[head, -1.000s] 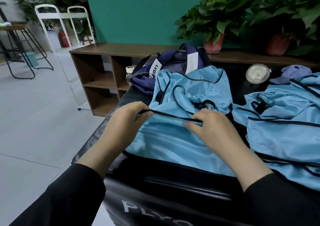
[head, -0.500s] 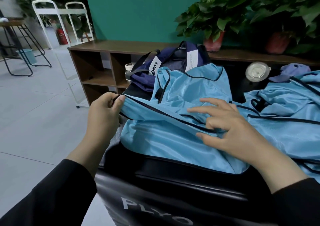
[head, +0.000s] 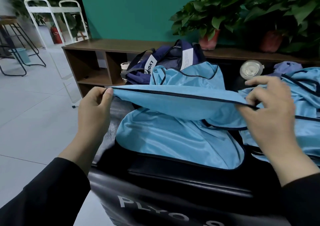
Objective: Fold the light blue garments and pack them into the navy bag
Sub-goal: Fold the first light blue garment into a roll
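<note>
A light blue garment (head: 176,135) with dark trim lies on the black padded box (head: 173,179) in front of me. My left hand (head: 94,108) pinches the left end of its trimmed edge, lifted off the surface. My right hand (head: 270,108) pinches the same edge at the right, so the edge is stretched taut between both hands. More light blue garments (head: 304,94) lie heaped at the right. The navy bag (head: 164,63) sits open behind the garment, its lower part hidden by blue cloth.
A brown wooden shelf unit (head: 97,59) runs behind the box under a teal wall. Potted plants (head: 209,21) stand on it. A round clear lid (head: 251,69) and a lilac cloth (head: 285,66) lie at the back right. Tiled floor, white rack and stools at left.
Both hands have lifted the garment's trimmed edge off the pile and drawn it apart. My left hand moved left and up; my right hand went from lying flat to pinching the edge.
</note>
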